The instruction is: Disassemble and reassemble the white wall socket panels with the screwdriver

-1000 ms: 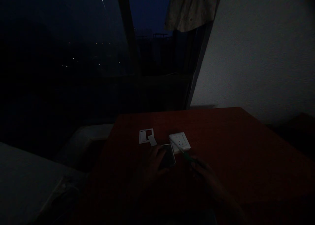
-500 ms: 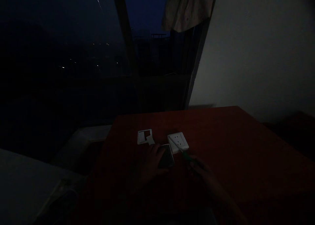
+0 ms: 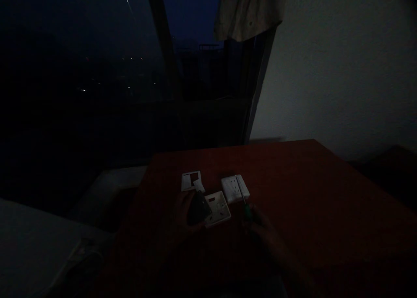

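Observation:
My left hand point(image 3: 185, 211) grips a dark, flat switch plate point(image 3: 199, 209), tilted at the left side of a white mounting box point(image 3: 219, 209). The box lies open on the table, its hollow inside showing. In my right hand point(image 3: 259, 226) is a screwdriver point(image 3: 247, 211) with a green handle, its shaft pointing away over a white wall socket point(image 3: 232, 189). I cannot tell whether the tip touches the socket. Behind my left hand lies a white frame point(image 3: 186, 180) with a small white cover piece point(image 3: 199, 185) on it.
The reddish-brown table point(image 3: 276, 167) stands against a pale wall point(image 3: 335, 72) on the right. Beyond its far edge is a dark window point(image 3: 97, 72), with a cloth point(image 3: 250, 13) hanging at the top. The room is very dim.
My left hand has lifted the dark plate off the white box and moved it left, uncovering the box's inside. The screwdriver has swung more upright, its tip shifting right across the socket.

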`<state>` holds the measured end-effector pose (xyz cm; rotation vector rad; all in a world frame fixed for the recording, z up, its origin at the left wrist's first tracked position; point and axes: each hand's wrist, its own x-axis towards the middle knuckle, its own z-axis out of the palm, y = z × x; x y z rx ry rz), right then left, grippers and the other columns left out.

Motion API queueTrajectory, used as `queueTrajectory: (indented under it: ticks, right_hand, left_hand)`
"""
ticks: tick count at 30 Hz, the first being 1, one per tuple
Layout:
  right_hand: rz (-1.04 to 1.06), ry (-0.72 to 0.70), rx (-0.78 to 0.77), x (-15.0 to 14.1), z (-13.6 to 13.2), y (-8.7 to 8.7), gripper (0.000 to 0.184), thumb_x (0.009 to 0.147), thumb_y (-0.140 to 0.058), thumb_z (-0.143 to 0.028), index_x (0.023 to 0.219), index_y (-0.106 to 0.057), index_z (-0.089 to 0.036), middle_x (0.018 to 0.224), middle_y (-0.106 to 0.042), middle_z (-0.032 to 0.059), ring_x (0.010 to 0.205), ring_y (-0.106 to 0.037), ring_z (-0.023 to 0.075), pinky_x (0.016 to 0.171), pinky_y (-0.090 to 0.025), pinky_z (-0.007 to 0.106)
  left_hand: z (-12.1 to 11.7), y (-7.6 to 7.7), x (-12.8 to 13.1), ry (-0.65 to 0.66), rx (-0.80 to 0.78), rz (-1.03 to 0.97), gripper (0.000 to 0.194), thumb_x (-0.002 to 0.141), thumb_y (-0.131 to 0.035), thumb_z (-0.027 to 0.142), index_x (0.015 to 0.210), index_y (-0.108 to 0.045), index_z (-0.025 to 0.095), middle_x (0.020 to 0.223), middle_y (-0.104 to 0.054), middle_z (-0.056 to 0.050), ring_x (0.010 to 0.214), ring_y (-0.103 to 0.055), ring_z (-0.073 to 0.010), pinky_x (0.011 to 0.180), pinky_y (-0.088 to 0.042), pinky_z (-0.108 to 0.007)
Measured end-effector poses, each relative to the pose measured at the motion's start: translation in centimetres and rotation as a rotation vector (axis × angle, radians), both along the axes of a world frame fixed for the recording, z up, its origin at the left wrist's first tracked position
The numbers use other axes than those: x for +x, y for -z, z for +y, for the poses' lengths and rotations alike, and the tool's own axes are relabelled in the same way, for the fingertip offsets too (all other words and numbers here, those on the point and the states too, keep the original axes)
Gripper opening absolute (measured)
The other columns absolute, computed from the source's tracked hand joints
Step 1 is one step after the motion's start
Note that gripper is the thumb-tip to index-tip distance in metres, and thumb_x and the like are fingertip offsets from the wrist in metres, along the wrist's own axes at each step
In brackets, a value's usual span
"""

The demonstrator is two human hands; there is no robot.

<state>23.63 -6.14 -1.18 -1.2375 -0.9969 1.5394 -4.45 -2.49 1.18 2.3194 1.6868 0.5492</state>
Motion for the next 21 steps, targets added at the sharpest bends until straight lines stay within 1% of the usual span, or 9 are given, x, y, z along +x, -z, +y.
queueTrajectory:
  ticks: [2,3,5,6,8,11,14,18,21]
  right_hand:
    - [-0.213,-0.06,0.069,-1.0,0.7,-0.7,0.032,0.078,-0.062,-0.041,0.105,-0.063,-0.024,0.092,-0.069,0.0044,0.084,-0.064,0.0227,0.074,-0.049,0.033]
    - [-0.354,-0.08,0.113,-1.6,1.1,-1.1,0.03,0.081,-0.058,-0.041,0.104,-0.063,-0.023,0.097,-0.069,0.0055,0.088,-0.064,0.0231,0.076,-0.049,0.032]
    - [-0.647,-0.13,0.179,-2.5,2.0,-1.9,0.032,0.084,-0.052,-0.037,0.111,-0.06,-0.021,0.106,-0.069,0.0069,0.093,-0.064,0.0221,0.079,-0.049,0.03]
    - [-0.782,-0.138,0.18,-3.0,2.4,-2.2,0.032,0.085,-0.049,-0.034,0.113,-0.059,-0.02,0.105,-0.069,0.0074,0.093,-0.065,0.0216,0.078,-0.049,0.029]
    - [-0.922,-0.147,0.172,-3.8,3.0,-2.4,0.032,0.085,-0.049,-0.031,0.112,-0.06,-0.019,0.103,-0.07,0.0094,0.092,-0.066,0.0225,0.077,-0.048,0.029]
    - [-1.004,-0.166,0.161,-4.6,3.5,-2.2,0.03,0.083,-0.052,-0.03,0.107,-0.064,-0.018,0.101,-0.071,0.0116,0.092,-0.066,0.0243,0.076,-0.047,0.03]
    - [-1.055,-0.203,0.165,-4.9,3.5,-2.0,0.029,0.08,-0.054,-0.025,0.106,-0.066,-0.021,0.101,-0.072,0.01,0.093,-0.067,0.0233,0.076,-0.046,0.028]
    - [-1.062,-0.231,0.194,-4.6,3.2,-2.7,0.032,0.078,-0.053,-0.02,0.107,-0.068,-0.021,0.108,-0.071,0.0094,0.096,-0.066,0.0226,0.077,-0.046,0.027]
    - [-1.049,-0.239,0.211,-4.1,2.8,-3.6,0.033,0.08,-0.051,-0.022,0.109,-0.068,-0.021,0.102,-0.073,0.0086,0.09,-0.068,0.0216,0.074,-0.047,0.026]
  left_hand:
    - [-0.1,1.0,-1.4,-0.02,-0.006,0.007,0.084,0.066,-0.075,0.037,0.139,-0.036,0.024,0.138,-0.042,-0.011,0.123,-0.045,-0.032,0.102,-0.041,-0.045]
    - [-0.2,1.5,-2.0,-0.016,-0.01,0.018,0.084,0.065,-0.075,0.035,0.139,-0.037,0.025,0.138,-0.042,-0.01,0.123,-0.046,-0.0323,0.101,-0.042,-0.045]
    - [-0.4,2.4,-2.9,-0.008,-0.01,0.047,0.084,0.063,-0.076,0.034,0.138,-0.039,0.024,0.138,-0.043,-0.011,0.123,-0.046,-0.0335,0.1,-0.044,-0.045]
    - [-0.5,2.8,-3.2,-0.008,-0.008,0.062,0.084,0.062,-0.077,0.034,0.138,-0.04,0.024,0.138,-0.043,-0.011,0.124,-0.046,-0.034,0.1,-0.044,-0.045]
    - [-0.6,3.6,-3.6,-0.017,-0.006,0.093,0.085,0.061,-0.078,0.033,0.137,-0.041,0.024,0.139,-0.042,-0.011,0.124,-0.046,-0.0349,0.101,-0.044,-0.046]
    - [-0.7,4.4,-3.8,-0.014,-0.002,0.13,0.087,0.059,-0.079,0.031,0.137,-0.042,0.022,0.141,-0.041,-0.012,0.126,-0.043,-0.0366,0.103,-0.041,-0.048]
    - [-0.6,4.7,-3.8,0.014,0.004,0.138,0.087,0.059,-0.079,0.034,0.137,-0.042,0.022,0.142,-0.041,-0.014,0.128,-0.041,-0.038,0.104,-0.039,-0.051]
    - [-0.6,4.5,-3.6,0.046,0.009,0.146,0.087,0.062,-0.078,0.036,0.139,-0.04,0.023,0.142,-0.041,-0.015,0.127,-0.042,-0.0387,0.102,-0.04,-0.053]
    - [-0.5,4.1,-2.9,0.091,0.041,0.134,0.086,0.064,-0.078,0.035,0.139,-0.039,0.023,0.142,-0.041,-0.015,0.127,-0.042,-0.0384,0.103,-0.038,-0.053]
